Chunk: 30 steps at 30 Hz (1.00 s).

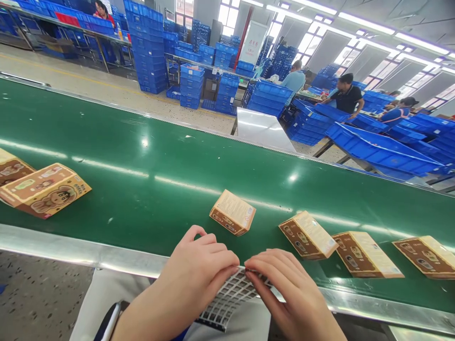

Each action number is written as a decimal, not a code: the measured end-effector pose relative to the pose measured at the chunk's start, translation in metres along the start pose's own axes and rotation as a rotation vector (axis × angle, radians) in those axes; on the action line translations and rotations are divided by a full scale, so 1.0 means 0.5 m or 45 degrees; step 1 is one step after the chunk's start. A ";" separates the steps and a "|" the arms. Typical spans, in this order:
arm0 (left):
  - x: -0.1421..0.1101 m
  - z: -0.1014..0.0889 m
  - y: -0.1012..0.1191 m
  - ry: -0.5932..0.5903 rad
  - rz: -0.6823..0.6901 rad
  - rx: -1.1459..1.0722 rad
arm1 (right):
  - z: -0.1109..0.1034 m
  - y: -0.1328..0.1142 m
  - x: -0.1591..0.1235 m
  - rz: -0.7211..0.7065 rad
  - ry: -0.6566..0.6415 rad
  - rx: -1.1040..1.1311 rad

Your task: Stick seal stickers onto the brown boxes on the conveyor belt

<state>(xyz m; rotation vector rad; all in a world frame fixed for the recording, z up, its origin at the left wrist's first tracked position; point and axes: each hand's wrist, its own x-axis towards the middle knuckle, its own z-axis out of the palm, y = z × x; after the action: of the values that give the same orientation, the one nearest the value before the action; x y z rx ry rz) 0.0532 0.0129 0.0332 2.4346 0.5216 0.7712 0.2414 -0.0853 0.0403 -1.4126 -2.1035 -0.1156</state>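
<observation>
My left hand (pixel 199 279) and my right hand (pixel 284 284) meet at the near edge of a green conveyor belt (pixel 142 142). Both pinch a sheet of small stickers (pixel 227 298) laid out in a grid, fingertips pressed together at its top edge. Just beyond the hands a small tan and brown box (pixel 232 212) lies on the belt. Three more small brown boxes (pixel 307 235) trail off to the right. At the far left lies a larger tan box with a cartoon face (pixel 44 189), with another box partly cut off beside it.
A metal rail (pixel 71 251) borders the belt's near side. Across the belt stand stacks of blue crates (pixel 149 47), a shiny metal table (pixel 263 130) and long blue trays (pixel 377 151). Other people work at benches at the back right and far left.
</observation>
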 end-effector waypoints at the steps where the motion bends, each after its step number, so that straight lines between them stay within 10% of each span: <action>1: 0.001 0.000 0.001 -0.006 -0.015 -0.011 | 0.001 0.001 0.001 -0.023 -0.002 -0.024; 16: 0.015 -0.006 0.012 -0.075 -0.303 -0.193 | 0.001 -0.004 -0.020 -0.034 0.157 -0.045; 26: 0.034 0.009 0.004 -0.461 -0.278 -0.192 | 0.013 0.247 0.022 0.910 -0.058 0.638; 30: 0.026 0.001 -0.003 -0.529 -0.301 -0.176 | 0.050 0.220 0.015 1.137 -0.084 0.576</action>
<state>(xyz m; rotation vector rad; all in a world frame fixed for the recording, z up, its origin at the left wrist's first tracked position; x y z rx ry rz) 0.0631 0.0204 0.0376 2.2640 0.5554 0.1871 0.3244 -0.0220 -0.0037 -1.9024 -1.2455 0.7127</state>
